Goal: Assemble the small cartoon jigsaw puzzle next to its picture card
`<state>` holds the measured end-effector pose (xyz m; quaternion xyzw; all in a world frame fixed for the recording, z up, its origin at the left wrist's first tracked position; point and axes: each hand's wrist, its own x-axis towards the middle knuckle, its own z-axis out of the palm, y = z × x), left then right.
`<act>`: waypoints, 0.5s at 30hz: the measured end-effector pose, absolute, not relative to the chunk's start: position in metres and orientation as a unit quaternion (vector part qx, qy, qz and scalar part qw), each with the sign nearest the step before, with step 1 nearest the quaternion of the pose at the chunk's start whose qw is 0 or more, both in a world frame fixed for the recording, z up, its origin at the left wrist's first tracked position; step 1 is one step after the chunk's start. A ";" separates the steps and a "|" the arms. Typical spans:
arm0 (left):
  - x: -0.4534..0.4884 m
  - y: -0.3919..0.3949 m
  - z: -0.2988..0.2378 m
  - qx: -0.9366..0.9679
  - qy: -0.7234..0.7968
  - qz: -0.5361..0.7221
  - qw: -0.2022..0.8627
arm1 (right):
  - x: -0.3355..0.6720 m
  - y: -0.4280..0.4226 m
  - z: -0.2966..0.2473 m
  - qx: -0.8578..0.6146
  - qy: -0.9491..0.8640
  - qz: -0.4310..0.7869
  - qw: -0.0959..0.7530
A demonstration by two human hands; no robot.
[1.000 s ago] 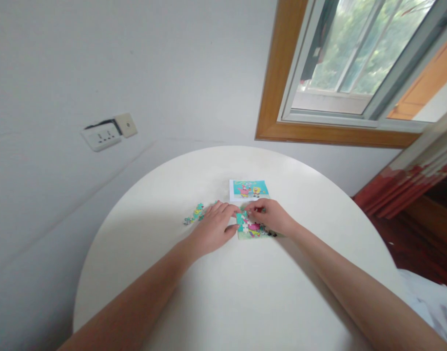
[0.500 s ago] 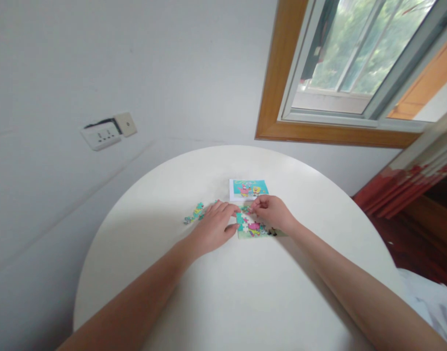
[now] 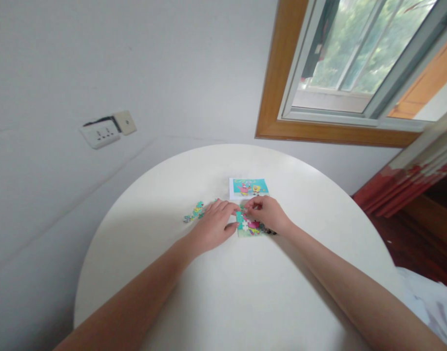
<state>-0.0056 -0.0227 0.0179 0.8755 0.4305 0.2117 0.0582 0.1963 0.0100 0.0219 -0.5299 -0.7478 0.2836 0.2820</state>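
Observation:
A partly joined jigsaw puzzle [image 3: 254, 229] in green, teal and pink lies flat on the white table. My left hand [image 3: 219, 222] rests at its left edge, fingers apart, fingertips touching the border. Over the puzzle's upper part is my right hand [image 3: 267, 212], thumb and forefinger pinched on what looks like a small puzzle piece, mostly hidden by the fingers. Just behind stands or lies a picture card [image 3: 249, 188] with a pink starfish and a yellow sponge figure. Several loose puzzle pieces [image 3: 196, 212] are spread to the left, partly under my left hand.
The round white table [image 3: 216, 297] meets a pale wall with a socket plate [image 3: 101, 133]. A wood-framed window [image 3: 289, 130] is at the upper right, a red and white curtain [image 3: 409, 178] beside it. White fabric [image 3: 428, 304] lies at the lower right.
My right hand has shifted slightly left over the puzzle, its fingers still pinched. My left hand stays in place at the puzzle's edge.

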 end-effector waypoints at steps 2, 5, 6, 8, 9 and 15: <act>-0.005 -0.023 0.018 0.875 0.432 0.211 0.059 | 0.197 0.010 0.022 -0.526 -0.753 0.280 0.280; -0.005 -0.023 0.019 0.874 0.434 0.209 0.063 | 0.197 0.011 0.020 -0.524 -0.754 0.283 0.279; -0.005 -0.023 0.019 0.875 0.433 0.209 0.063 | 0.197 0.012 0.019 -0.523 -0.753 0.285 0.278; -0.005 -0.023 0.019 0.874 0.432 0.213 0.061 | 0.197 0.013 0.018 -0.523 -0.752 0.284 0.285; -0.005 -0.023 0.019 0.874 0.432 0.215 0.060 | 0.198 0.015 0.018 -0.522 -0.750 0.281 0.294; -0.006 -0.024 0.020 0.873 0.433 0.215 0.061 | 0.218 0.021 0.026 -0.510 -0.722 0.330 0.332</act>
